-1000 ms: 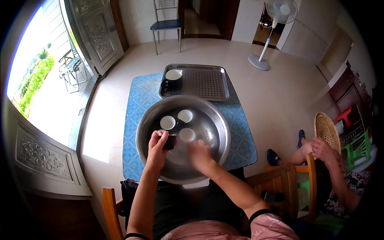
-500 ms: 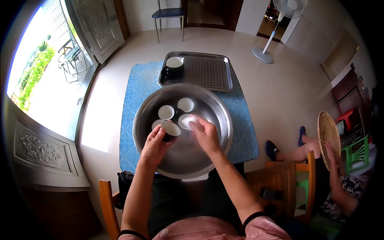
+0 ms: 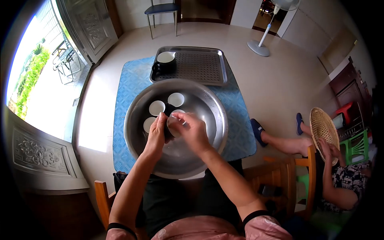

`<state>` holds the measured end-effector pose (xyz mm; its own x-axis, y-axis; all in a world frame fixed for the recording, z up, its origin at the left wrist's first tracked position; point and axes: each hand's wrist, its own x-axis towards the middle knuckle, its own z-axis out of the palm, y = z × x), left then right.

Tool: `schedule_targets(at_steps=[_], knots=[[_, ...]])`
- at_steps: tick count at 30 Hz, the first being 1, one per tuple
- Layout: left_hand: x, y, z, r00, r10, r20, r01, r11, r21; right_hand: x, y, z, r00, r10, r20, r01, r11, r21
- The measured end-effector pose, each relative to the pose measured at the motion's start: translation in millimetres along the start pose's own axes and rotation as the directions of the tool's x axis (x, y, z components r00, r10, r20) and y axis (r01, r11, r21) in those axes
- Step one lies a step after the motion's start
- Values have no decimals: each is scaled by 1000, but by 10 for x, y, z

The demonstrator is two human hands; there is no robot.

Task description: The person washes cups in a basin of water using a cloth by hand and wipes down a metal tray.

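Observation:
Over a large metal basin (image 3: 218, 120), my left hand (image 3: 155, 138) holds a small dark cup (image 3: 168, 132) with a pale inside, tilted toward the right. My right hand (image 3: 192, 130) is closed at the cup's mouth, its fingers blurred; something small and whitish shows at the fingertips, too unclear to name. Several more cups with white insides stand in the basin, among them one at the left (image 3: 157, 107) and one at the back (image 3: 176, 99). My hands partly cover the cups nearest to them.
Behind the basin a perforated metal tray (image 3: 200, 66) bears a dark spouted pitcher (image 3: 166, 58) on the blue-patterned table (image 3: 132, 80). At the right, a seated person (image 3: 340, 184) holds a woven basket (image 3: 322, 130). A blue-seated chair (image 3: 161, 8) and a fan (image 3: 262, 44) stand farther back.
The cup in my left hand has turned from facing up to facing sideways. My right hand has moved left, from beside the cup to its mouth. The whole view has shifted a little.

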<state>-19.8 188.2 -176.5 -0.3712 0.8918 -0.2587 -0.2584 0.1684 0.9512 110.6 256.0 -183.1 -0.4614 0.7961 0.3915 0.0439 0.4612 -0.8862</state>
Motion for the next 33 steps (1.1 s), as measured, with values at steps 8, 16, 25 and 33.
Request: schedule_targets(at_steps=[8, 16, 25, 33], knots=[[61, -120, 106, 891, 453, -39, -356, 749, 559, -51, 90, 22, 954, 298, 45, -300, 953, 51], [-13, -40, 148, 745, 665, 49, -565, 590, 577, 108, 57, -146, 500, 608, 616, -864, 392, 315], [67, -119, 144, 882, 457, -111, -370, 820, 436, -23, 167, 30, 867, 475, 150, -497, 814, 301], [135, -108, 12, 950, -313, -6, 312, 950, -20, -52, 45, 29, 993, 116, 6, -116, 992, 55]])
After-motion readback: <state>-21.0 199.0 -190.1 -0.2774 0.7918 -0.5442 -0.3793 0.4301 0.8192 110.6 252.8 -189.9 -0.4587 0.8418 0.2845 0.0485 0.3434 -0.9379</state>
